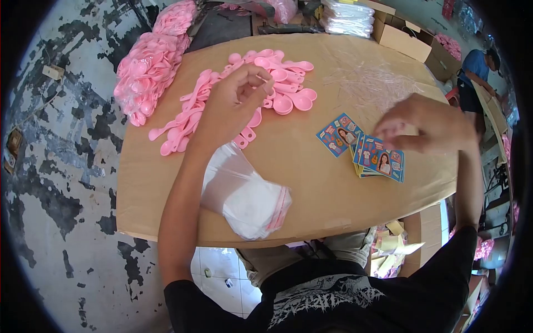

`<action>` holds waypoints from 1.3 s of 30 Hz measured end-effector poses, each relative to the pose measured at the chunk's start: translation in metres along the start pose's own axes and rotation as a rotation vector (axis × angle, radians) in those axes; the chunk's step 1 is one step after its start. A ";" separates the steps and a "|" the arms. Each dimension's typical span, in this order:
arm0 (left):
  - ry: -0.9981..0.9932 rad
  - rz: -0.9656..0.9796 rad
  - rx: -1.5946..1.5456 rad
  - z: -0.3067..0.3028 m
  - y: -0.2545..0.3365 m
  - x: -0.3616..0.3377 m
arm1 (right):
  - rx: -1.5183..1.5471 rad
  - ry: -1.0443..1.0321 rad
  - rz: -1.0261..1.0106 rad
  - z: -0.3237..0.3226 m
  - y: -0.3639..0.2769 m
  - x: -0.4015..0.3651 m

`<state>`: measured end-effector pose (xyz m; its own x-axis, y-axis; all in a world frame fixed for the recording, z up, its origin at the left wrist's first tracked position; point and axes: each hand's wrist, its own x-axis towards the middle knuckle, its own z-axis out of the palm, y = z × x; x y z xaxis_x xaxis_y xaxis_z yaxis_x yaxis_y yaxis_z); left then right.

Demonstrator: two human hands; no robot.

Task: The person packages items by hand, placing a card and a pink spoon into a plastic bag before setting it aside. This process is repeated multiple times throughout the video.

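Observation:
My left hand [239, 97] is over the near side of a heap of pink plastic measuring spoons [283, 104], fingers curled and thumb drawn toward the fingertips; I cannot make out what is between them. Below that forearm lies a stack of clear plastic bags [250, 205] with a red-edged flap, partly covered by the arm. My right hand [427, 125], smeared by motion, hovers at the upper right of a pile of blue printed cards [380, 158] picturing a person and small items. One more blue card [337, 135] sits askew at the pile's left.
Brown paper covers the table [316, 205]. Thin clear plastic strips [377, 83] lie toward the back right. Bagged pink spoons [147, 72] stand at the left edge. Packed clear bags [348, 19] and a cardboard box [402, 36] are behind. Another person [474, 72] sits at far right.

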<state>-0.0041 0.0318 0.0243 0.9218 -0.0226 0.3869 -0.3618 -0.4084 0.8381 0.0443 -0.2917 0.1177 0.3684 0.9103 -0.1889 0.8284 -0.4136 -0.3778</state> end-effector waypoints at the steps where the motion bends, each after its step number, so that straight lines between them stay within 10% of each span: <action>1: -0.015 0.021 0.031 0.001 0.000 0.000 | -0.047 0.046 -0.041 0.008 -0.005 0.012; 7: 0.052 0.120 0.189 -0.002 -0.001 -0.003 | 0.002 0.247 -0.293 0.094 -0.045 0.091; 14: 0.046 0.147 -0.038 -0.013 -0.002 -0.002 | 0.160 -0.017 -0.215 0.094 -0.068 0.143; 18: -1.004 -0.116 -0.538 -0.053 0.021 -0.019 | 0.226 -0.077 -0.210 0.086 -0.064 0.142; 24: -1.412 -0.350 -0.020 -0.020 0.031 -0.030 | 0.206 0.024 -0.187 0.081 -0.041 0.137; 30: -1.366 -0.548 0.076 -0.019 0.037 -0.031 | 0.299 0.064 -0.105 0.053 -0.029 0.119; 39: -1.262 -0.356 0.104 -0.021 0.040 -0.030 | 0.290 -0.018 -0.183 0.081 -0.035 0.111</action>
<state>-0.0488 0.0356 0.0542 0.4797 -0.7080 -0.5182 -0.1133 -0.6357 0.7636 0.0217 -0.1777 0.0365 0.2152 0.9705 -0.1089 0.7245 -0.2334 -0.6486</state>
